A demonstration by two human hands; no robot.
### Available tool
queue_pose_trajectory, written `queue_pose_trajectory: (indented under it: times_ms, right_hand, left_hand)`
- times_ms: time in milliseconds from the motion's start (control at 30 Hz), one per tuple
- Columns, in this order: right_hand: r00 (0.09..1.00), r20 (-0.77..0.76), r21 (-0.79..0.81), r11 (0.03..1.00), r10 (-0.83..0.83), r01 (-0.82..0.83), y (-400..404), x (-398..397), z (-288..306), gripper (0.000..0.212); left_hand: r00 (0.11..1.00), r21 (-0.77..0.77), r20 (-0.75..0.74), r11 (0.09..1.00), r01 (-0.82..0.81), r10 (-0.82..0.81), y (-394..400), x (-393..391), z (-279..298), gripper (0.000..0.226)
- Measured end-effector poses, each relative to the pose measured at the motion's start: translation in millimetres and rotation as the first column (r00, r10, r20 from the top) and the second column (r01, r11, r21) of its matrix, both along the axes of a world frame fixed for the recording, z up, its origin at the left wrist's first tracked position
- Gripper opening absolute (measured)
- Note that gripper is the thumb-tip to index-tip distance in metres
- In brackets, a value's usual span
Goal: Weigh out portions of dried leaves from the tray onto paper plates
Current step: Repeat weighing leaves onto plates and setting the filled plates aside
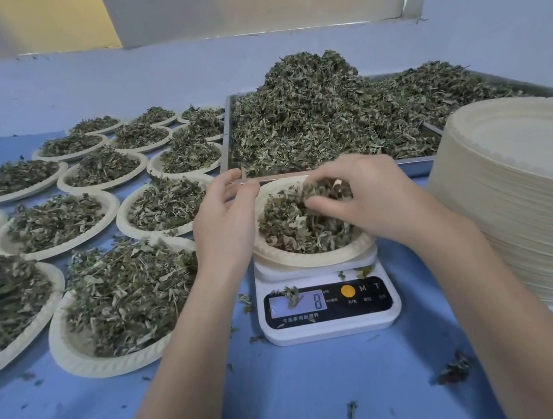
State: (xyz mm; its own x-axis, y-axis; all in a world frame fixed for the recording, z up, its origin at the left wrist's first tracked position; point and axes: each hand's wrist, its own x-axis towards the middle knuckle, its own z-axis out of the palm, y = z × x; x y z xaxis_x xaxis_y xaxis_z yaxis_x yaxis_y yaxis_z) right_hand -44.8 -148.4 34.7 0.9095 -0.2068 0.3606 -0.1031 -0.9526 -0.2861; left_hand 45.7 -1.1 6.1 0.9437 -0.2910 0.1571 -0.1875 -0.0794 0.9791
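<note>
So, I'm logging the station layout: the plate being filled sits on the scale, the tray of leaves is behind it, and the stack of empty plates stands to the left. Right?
Not quite. The head view shows the stack of empty plates on the right, not the left; filled plates lie on the left. The rest holds: the plate being filled sits on the scale, with the tray of leaves behind it.

Right hand pinches dried leaves over the paper plate on the scale; left hand steadies its rim.
</note>
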Motion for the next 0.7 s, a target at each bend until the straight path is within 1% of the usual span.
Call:
queue_pose_trajectory:
  times_ms: [67,167,300,400,500,633,700]
  right_hand:
    - [0.998,0.063,-0.013,1.000,0.004,-0.003,-0.8,6.2,6.9,0.033]
    - [0.995,0.102,-0.021,1.000,0.008,-0.006,-2.7,14.4,18.8,0.032]
    - [0.981,0.192,0.067,0.998,-0.002,-0.011,-2.8,18.0,31.9,0.007]
    - [0.975,0.220,0.106,0.994,-0.008,-0.016,-0.8,21.9,40.5,0.002]
    - [0.967,0.252,0.150,0.989,-0.041,0.002,-3.2,29.5,43.5,0.008]
    - [0.963,0.248,0.268,0.963,-0.103,0.034,-6.1,52.3,35.6,0.031]
    - [0.966,0.225,0.300,0.952,-0.127,0.056,-8.5,70.0,32.4,0.032]
  left_hand:
    - [1.000,-0.001,0.000,1.000,0.001,-0.001,-0.2,0.0,0.0,0.032]
    - [1.000,0.000,0.001,1.000,0.001,-0.001,-0.2,0.0,0.0,0.033]
    - [1.000,0.008,0.003,1.000,-0.004,0.004,0.3,0.1,0.0,0.034]
    - [1.000,0.022,0.004,1.000,0.001,-0.001,0.9,0.1,-0.8,0.032]
    - [1.000,0.039,-0.001,0.999,-0.002,0.002,1.0,-0.3,-1.7,0.032]
    - [1.000,0.040,-0.013,0.999,-0.003,0.003,0.8,-0.1,-2.3,0.033]
    - [1.000,0.047,-0.013,0.999,-0.003,0.004,0.5,0.3,-3.0,0.033]
